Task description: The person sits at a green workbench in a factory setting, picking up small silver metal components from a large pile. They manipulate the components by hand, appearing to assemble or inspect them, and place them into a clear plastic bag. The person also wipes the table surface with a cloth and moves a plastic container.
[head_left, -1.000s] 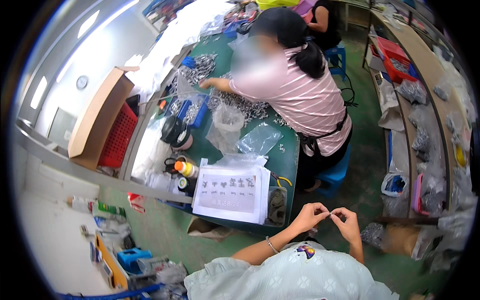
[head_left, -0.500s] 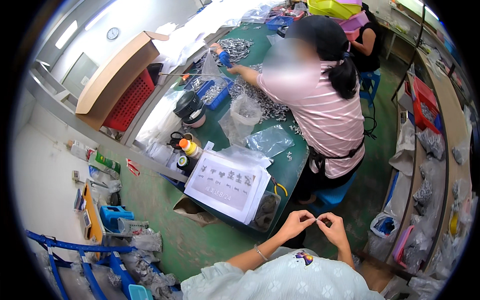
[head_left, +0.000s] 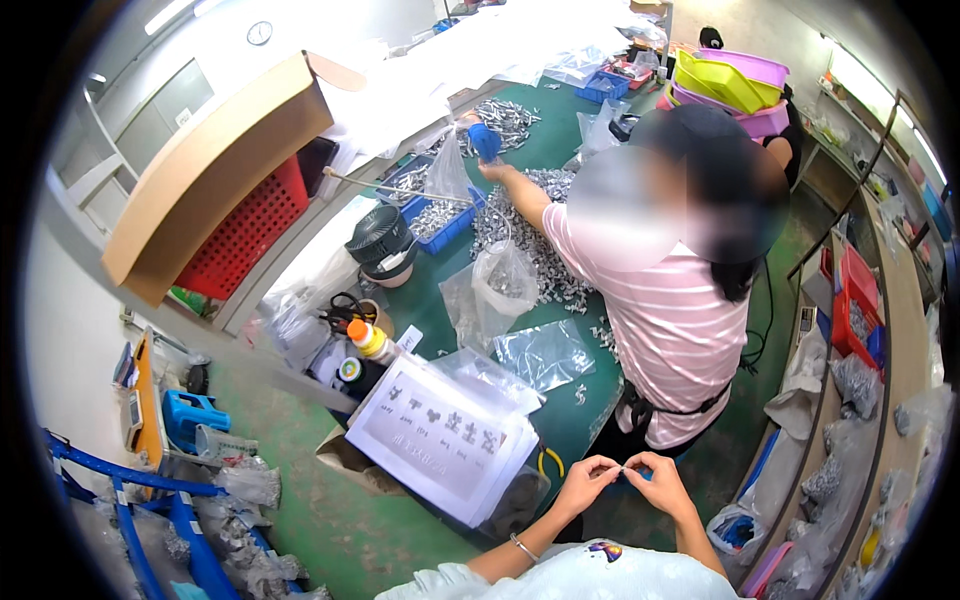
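Note:
My left hand (head_left: 588, 486) and my right hand (head_left: 660, 486) meet in front of my body, thumbs and fingertips pinched together. Between the fingertips is a tiny greyish piece (head_left: 622, 471), too small to name. Close to my left hand, at the table's near corner, lies a pair of pliers with yellow handles (head_left: 552, 463). Beside them rests a stack of printed sheets in a clear sleeve (head_left: 440, 440).
A co-worker in a striped shirt (head_left: 665, 340) sits at the green table (head_left: 425, 315), reaching over piled metal parts (head_left: 545, 245). Blue bins (head_left: 440, 225), a small fan (head_left: 380, 240) and plastic bags (head_left: 545, 355) share it. Shelves with bagged parts (head_left: 850, 470) line the right.
My view has shifted, so the scene sits lower in it. Both hands stay pinched together at the fingertips. The co-worker's arm remains stretched toward the bins.

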{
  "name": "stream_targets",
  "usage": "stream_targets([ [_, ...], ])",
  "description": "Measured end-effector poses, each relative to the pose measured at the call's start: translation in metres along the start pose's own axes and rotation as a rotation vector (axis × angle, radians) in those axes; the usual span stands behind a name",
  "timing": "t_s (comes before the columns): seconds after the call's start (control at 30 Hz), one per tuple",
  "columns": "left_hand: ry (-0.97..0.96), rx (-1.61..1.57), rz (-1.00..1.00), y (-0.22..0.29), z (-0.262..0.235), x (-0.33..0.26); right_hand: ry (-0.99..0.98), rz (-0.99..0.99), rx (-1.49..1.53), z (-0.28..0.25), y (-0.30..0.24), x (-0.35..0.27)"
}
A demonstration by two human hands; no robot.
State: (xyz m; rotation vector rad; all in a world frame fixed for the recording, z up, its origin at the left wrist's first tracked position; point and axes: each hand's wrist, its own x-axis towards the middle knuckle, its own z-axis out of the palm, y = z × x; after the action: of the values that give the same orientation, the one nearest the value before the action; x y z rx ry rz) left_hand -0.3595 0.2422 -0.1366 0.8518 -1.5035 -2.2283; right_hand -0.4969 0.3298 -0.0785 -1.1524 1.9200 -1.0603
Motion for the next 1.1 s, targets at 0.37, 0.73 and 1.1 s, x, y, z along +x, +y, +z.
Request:
stream_targets([
  [0.37,0.604,-0.281,0.417,0.119,-0.079,0.181,-0.099,0.206,0.029,0.013,0.032,0.061],
  [0.73,0.581,-0.220,0.615,0.200,-0.110,0.327,-0.092,0.475,-0.038,0.005,0.093,0.037],
  [1.1,0.890,-0.210,0.788,0.216,-0.074,0.303,0.073,0.598,-0.032,0.003,0.145,0.008],
])
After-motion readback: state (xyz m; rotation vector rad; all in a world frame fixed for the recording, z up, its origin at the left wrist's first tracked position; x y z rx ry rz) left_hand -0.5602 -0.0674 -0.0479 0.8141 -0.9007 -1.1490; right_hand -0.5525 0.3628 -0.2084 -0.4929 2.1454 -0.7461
